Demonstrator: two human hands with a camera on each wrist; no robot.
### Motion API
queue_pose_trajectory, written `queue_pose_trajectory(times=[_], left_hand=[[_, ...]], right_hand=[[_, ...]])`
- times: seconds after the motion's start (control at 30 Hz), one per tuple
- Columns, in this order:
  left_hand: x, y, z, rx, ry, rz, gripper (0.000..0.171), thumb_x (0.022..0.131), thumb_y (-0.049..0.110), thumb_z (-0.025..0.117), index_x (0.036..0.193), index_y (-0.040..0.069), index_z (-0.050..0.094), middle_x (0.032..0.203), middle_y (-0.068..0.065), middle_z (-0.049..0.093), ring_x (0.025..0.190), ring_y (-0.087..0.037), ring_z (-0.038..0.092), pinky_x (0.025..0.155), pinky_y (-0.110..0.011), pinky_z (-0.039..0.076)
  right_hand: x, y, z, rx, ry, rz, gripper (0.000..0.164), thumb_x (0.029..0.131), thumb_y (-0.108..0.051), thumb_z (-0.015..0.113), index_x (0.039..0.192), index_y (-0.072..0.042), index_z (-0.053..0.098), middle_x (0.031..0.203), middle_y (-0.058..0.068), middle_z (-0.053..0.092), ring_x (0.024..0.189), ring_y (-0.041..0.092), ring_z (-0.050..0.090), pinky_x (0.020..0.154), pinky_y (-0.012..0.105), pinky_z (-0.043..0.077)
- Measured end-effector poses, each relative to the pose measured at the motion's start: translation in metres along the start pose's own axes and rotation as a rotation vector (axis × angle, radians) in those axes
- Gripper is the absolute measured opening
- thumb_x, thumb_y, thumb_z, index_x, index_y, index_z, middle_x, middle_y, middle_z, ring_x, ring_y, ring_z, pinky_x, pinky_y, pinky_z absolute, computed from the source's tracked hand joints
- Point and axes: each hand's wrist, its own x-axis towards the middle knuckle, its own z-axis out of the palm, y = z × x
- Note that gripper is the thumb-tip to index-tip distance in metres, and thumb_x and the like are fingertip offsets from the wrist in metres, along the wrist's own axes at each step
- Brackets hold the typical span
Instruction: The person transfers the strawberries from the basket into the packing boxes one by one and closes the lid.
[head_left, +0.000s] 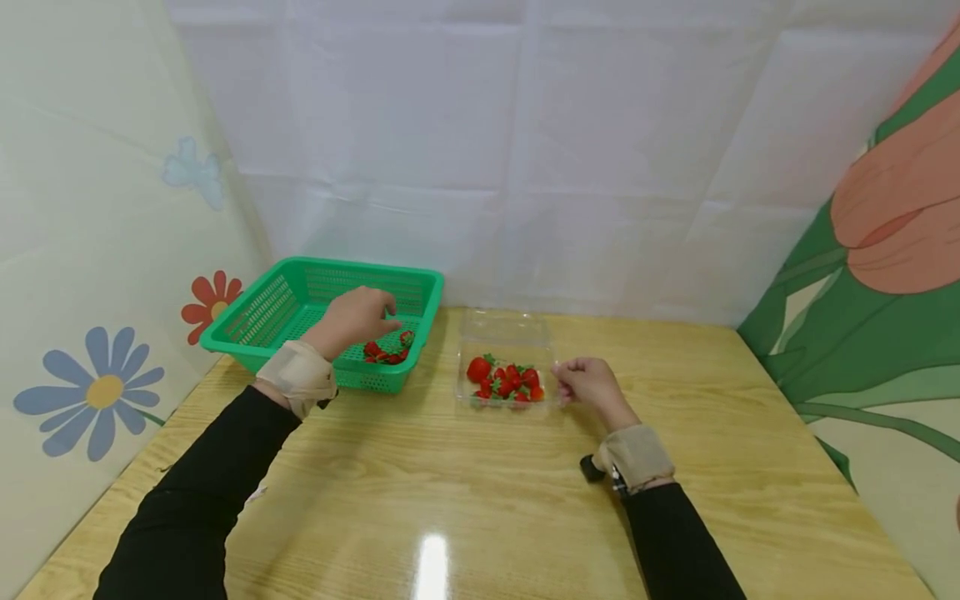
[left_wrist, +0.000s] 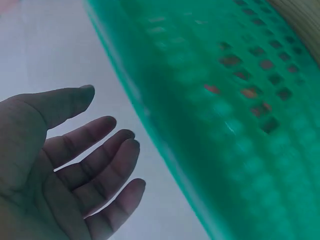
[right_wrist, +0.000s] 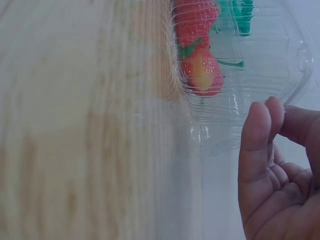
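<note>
Over the green plastic basket (head_left: pixel 247 332) my left hand (head_left: pixel 355 318) hovers with loosely bent fingers and nothing between them. In the left wrist view, the same hand (left_wrist: pixel 75 160) is spread beside the basket's rim (left_wrist: pixel 150 115). Several strawberries (head_left: pixel 386 354) lie at the basket's right end. With thumb and fingertips my right hand (head_left: pixel 592 386) pinches the right edge of a clear plastic clamshell box (head_left: pixel 462 367), its lid (head_left: pixel 504 327) raised at the back. Inside the box sit several strawberries (head_left: pixel 504 381), some seen through its ribbed wall in the right wrist view.
A wooden table (head_left: pixel 360 492) carries both containers, the basket at the left and the box near the middle. A white sheet (head_left: pixel 480 158) hangs behind, with flower-printed cloths (head_left: pixel 105 392) at both sides.
</note>
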Motion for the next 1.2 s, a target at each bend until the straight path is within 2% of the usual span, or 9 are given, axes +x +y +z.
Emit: queue_pose_trajectory(times=[0.13,0.23,0.3,0.4,0.53,0.63,0.83,1.03,1.2], left_hand=[[-0.002,-0.017,0.004,-0.008,-0.073,-0.065,0.028,0.088,0.027,0.064,0.105,0.005,0.066,0.107,-0.014,0.064,0.078,-0.023,0.061,0.069,-0.040,0.049],[-0.002,-0.027,0.008,-0.030,-0.161,-0.098,0.025,0.089,0.027,0.064,0.100,0.005,0.067,0.102,-0.013,0.064,0.080,-0.023,0.059,0.068,-0.039,0.048],[-0.001,-0.032,0.011,-0.055,-0.238,-0.108,0.020,0.089,0.026,0.064,0.089,0.006,0.068,0.087,-0.009,0.064,0.071,-0.019,0.055,0.063,-0.035,0.046],[0.001,-0.037,0.017,-0.095,-0.366,-0.123,0.029,0.090,0.024,0.062,0.065,0.010,0.057,0.060,0.000,0.046,0.053,-0.012,0.039,0.053,-0.028,0.036],[0.002,-0.041,0.024,-0.096,-0.466,-0.107,0.036,0.092,0.022,0.059,0.058,0.016,0.047,0.055,0.005,0.031,0.050,-0.009,0.027,0.052,-0.026,0.030],[0.003,-0.043,0.028,-0.095,-0.485,-0.075,0.038,0.092,0.020,0.057,0.056,0.016,0.047,0.053,0.005,0.030,0.049,-0.009,0.026,0.052,-0.025,0.029],[0.005,-0.046,0.032,-0.119,-0.494,-0.033,0.049,0.093,0.017,0.054,0.050,0.018,0.030,0.051,0.006,0.017,0.048,-0.007,0.014,0.051,-0.024,0.021],[0.009,-0.048,0.039,-0.111,-0.527,-0.045,0.046,0.090,0.016,0.053,0.051,0.018,0.030,0.050,0.007,0.018,0.047,-0.007,0.017,0.048,-0.023,0.022],[0.028,-0.064,0.058,-0.115,-0.600,-0.082,0.041,0.091,0.017,0.052,0.053,0.015,0.036,0.053,0.003,0.023,0.048,-0.012,0.022,0.050,-0.029,0.026]], right_hand=[[0.000,0.001,-0.001,-0.005,0.000,-0.001,0.031,0.093,-0.017,0.057,0.101,0.013,0.055,0.068,0.003,0.056,0.060,0.010,0.055,0.056,0.025,0.052],[0.000,0.001,-0.002,0.000,0.002,0.002,0.030,0.093,-0.017,0.057,0.100,0.012,0.055,0.068,0.003,0.056,0.059,0.010,0.055,0.056,0.025,0.051],[0.000,0.001,-0.002,0.003,0.005,0.003,0.030,0.093,-0.016,0.057,0.100,0.012,0.055,0.067,0.003,0.056,0.059,0.010,0.055,0.055,0.025,0.051],[0.000,0.002,-0.001,0.001,0.010,0.003,0.029,0.093,-0.016,0.057,0.100,0.012,0.055,0.067,0.002,0.055,0.058,0.010,0.055,0.055,0.025,0.051],[-0.001,0.001,-0.001,-0.002,0.009,0.004,0.029,0.093,-0.016,0.057,0.100,0.012,0.055,0.067,0.002,0.055,0.058,0.009,0.055,0.055,0.025,0.052],[-0.001,0.001,-0.001,-0.001,0.003,0.001,0.030,0.093,-0.016,0.056,0.101,0.013,0.055,0.067,0.002,0.055,0.058,0.009,0.055,0.055,0.025,0.052],[-0.001,0.000,-0.001,-0.006,0.005,0.001,0.030,0.094,-0.016,0.056,0.102,0.013,0.055,0.067,0.002,0.056,0.059,0.009,0.055,0.056,0.025,0.051],[-0.001,0.001,0.000,-0.008,0.010,-0.001,0.030,0.093,-0.018,0.057,0.101,0.011,0.055,0.067,0.002,0.055,0.059,0.009,0.054,0.055,0.025,0.051],[-0.001,0.000,0.001,-0.006,0.008,0.008,0.030,0.093,-0.018,0.057,0.102,0.011,0.056,0.067,0.002,0.056,0.059,0.009,0.055,0.055,0.025,0.051]])
